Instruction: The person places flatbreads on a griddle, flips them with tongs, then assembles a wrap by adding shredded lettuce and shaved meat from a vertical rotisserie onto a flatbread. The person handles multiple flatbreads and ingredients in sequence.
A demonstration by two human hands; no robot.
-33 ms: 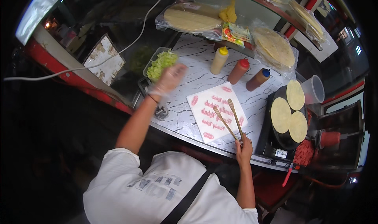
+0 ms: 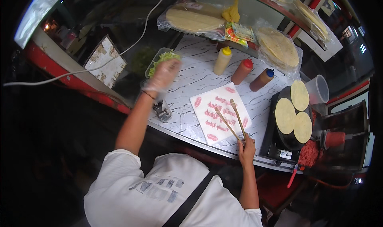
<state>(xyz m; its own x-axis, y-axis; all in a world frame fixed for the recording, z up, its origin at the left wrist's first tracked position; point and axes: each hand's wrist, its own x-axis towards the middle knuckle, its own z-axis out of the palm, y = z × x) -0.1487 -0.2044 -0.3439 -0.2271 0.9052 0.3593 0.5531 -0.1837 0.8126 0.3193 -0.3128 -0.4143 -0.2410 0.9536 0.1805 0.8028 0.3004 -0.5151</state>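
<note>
My left hand, in a clear plastic glove, is over the near right side of a clear tub of shredded lettuce. It hides part of the lettuce, and its fingers are too smeared to show whether they grip any. Lower right, my right hand is closed round the handle end of a pair of metal tongs. The tongs' two arms stand apart, pointing away from me over a white sheet of printed paper on the marbled counter.
Three squeeze bottles, yellow-capped, red-capped and blue-capped, stand behind the paper. Three flatbreads lie on a black griddle at right, beside shredded red food. Bagged flatbreads sit on the back shelf.
My left hand has moved slightly left and now covers more of the lettuce. My right hand and the tongs have hardly moved.
</note>
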